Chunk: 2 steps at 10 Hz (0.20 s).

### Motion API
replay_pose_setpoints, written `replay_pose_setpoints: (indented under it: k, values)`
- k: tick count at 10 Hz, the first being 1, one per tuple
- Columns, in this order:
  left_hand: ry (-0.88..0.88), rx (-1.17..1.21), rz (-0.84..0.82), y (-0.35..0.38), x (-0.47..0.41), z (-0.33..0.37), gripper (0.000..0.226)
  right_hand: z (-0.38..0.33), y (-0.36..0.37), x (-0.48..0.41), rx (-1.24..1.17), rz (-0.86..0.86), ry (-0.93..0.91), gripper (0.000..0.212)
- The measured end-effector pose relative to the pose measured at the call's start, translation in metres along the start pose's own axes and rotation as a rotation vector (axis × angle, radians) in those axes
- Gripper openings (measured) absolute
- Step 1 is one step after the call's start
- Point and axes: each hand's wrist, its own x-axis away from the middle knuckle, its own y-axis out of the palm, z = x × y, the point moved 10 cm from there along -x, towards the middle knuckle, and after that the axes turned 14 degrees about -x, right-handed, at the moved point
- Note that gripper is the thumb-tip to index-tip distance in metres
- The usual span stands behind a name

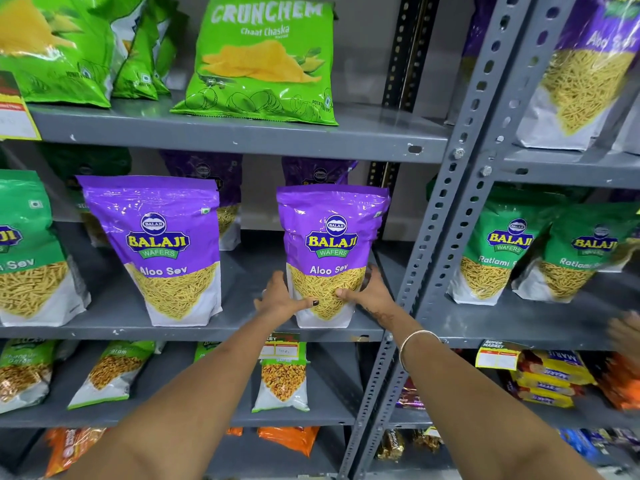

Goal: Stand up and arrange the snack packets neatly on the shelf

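Note:
A purple Aloo Sev packet point(330, 237) stands upright near the right end of the grey middle shelf point(242, 329). My left hand point(280, 299) grips its lower left side and my right hand point(372, 294) grips its lower right side, thumbs across the front. A second purple Aloo Sev packet point(159, 244) stands upright to its left, apart from it. More purple packets point(207, 174) stand behind them at the back of the shelf, partly hidden.
Green Crunchem chip bags point(263, 60) sit on the shelf above. A green sev packet point(24, 244) stands at the far left. A slotted steel upright point(446, 216) divides off the right bay with green Ratlami packets point(498, 251). Another person's hand point(628, 327) shows at the right edge.

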Motion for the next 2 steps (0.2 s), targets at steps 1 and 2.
replay_pose_setpoints:
  k: [1,2]
  values:
    - [0.085,-0.065,0.195,-0.035,0.015,0.009,0.090,-0.046,0.000,0.025,0.193,0.143,-0.170,0.108]
    - [0.345,-0.300,0.763,-0.108,0.061,0.039,0.078,-0.129,0.018,0.077,0.567,0.354,-0.709,0.100]
